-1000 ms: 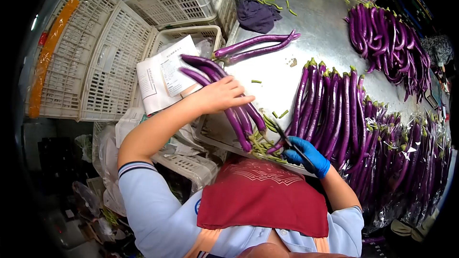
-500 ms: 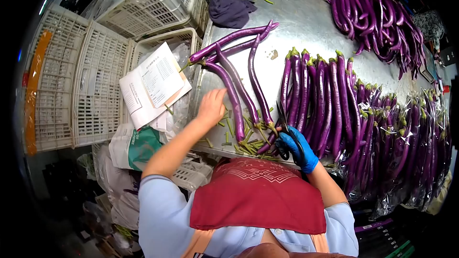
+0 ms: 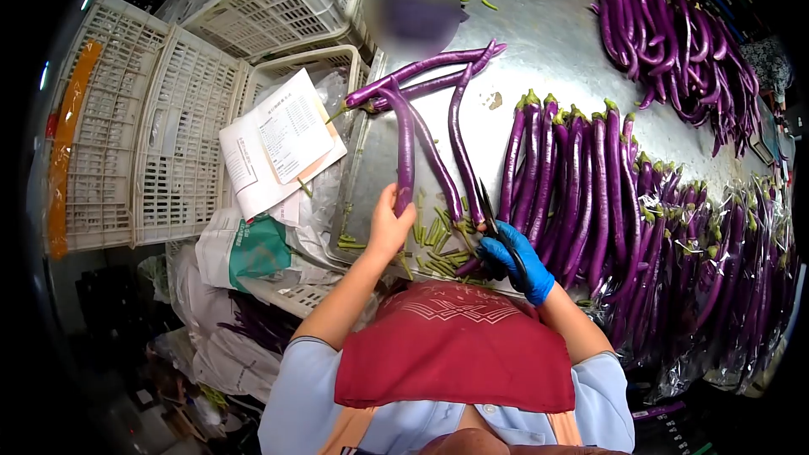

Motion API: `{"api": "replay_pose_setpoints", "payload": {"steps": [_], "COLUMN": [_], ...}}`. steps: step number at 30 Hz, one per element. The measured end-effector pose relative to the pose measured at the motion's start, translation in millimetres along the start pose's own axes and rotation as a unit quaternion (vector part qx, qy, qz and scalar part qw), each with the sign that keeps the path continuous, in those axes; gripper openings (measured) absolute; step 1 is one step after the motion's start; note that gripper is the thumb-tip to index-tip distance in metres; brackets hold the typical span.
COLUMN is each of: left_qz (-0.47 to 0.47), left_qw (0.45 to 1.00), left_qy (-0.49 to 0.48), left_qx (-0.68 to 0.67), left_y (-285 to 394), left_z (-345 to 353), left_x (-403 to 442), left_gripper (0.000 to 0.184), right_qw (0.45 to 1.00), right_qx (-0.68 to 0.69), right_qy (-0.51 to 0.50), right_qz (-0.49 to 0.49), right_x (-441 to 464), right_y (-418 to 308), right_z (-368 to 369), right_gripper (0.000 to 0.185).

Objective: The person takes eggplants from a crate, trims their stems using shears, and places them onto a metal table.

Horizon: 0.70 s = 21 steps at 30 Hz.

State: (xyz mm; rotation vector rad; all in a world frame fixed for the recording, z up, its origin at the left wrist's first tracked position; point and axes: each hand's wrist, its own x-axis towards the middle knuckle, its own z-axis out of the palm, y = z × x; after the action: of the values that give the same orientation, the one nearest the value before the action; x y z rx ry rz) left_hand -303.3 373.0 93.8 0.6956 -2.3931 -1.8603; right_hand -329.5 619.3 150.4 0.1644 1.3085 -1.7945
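Observation:
My bare left hand (image 3: pixel 392 226) is closed around the lower end of a long purple eggplant (image 3: pixel 405 147), which stretches away from me over the metal table. In my blue-gloved right hand (image 3: pixel 527 265) is a pair of black scissors (image 3: pixel 491 217), blades pointing away from me. Just left of the blades, another eggplant (image 3: pixel 459 139) lies with its stem end toward me. A further one rests between it and the held eggplant, and two more lie across the far ends. Cut green stems (image 3: pixel 438 232) are scattered between my hands.
A row of eggplants (image 3: pixel 577 177) lies right of the scissors, beside eggplants in clear plastic (image 3: pixel 708 261). A larger pile (image 3: pixel 666 34) sits at the far right. White plastic crates (image 3: pixel 185 131) and printed papers (image 3: pixel 282 139) are on the left.
My left hand has closed on the nearest left eggplant and shifted it left and slightly toward me. My right hand still holds the scissors in nearly the same place.

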Motion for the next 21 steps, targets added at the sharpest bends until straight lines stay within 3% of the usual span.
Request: {"api": "replay_pose_setpoints", "payload": {"steps": [1, 5, 6, 10, 16, 21], "left_qz": [0.047, 0.094, -0.007, -0.029, -0.024, -0.016], "left_qw": [0.997, 0.995, 0.998, 0.983, 0.98, 0.981], "left_qy": [0.018, 0.046, 0.02, -0.027, -0.051, -0.073], "left_qx": [0.058, 0.007, -0.057, -0.178, -0.188, -0.177], "left_y": [3, 15, 38, 56, 70, 75], "left_z": [1, 0, -5, -21, -29, -30], "left_x": [-3, -6, -8, 6, 34, 48], "left_gripper": [0.038, 0.041, 0.038, 0.041, 0.038, 0.048], "right_qw": [1.0, 0.999, 0.999, 0.998, 0.996, 0.998], "right_qx": [0.019, 0.015, 0.019, 0.048, 0.071, 0.061], "right_qy": [-0.021, 0.0, 0.003, -0.002, 0.002, 0.013], "right_qz": [0.007, -0.042, -0.046, -0.044, -0.045, -0.016], "right_x": [1, 4, -1, -7, -10, -5], "right_y": [1, 9, 3, 1, 5, 0], "right_z": [-2, 4, 9, 6, 7, 13], "right_gripper": [0.035, 0.035, 0.034, 0.032, 0.033, 0.032]}}
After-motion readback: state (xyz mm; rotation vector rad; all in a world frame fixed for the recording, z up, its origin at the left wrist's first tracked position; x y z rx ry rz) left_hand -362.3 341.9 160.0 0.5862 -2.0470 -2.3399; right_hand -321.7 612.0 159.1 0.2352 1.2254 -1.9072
